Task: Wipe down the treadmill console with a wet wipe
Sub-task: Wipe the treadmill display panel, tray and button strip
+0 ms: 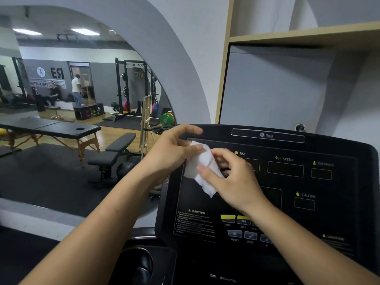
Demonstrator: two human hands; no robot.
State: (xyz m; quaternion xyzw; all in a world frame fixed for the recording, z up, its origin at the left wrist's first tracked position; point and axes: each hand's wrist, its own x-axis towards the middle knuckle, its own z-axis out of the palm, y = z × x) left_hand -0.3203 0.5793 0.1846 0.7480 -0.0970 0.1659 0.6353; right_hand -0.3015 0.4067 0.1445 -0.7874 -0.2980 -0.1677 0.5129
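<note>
The black treadmill console fills the lower right, with TIME, SPEED, DISTANCE and CALORIE windows and yellow buttons lower down. A white wet wipe hangs crumpled in front of the console's upper left part. My left hand pinches the wipe's upper edge between thumb and fingers. My right hand grips the wipe from the right, its fingers curled over the cloth. Both hands are over the console face; whether the wipe touches the panel I cannot tell.
A large arched mirror on the left wall reflects a gym: a massage table, a weight bench, a rack with plates, and two people far back. A wooden shelf hangs above the console. A cup holder sits at the console's lower left.
</note>
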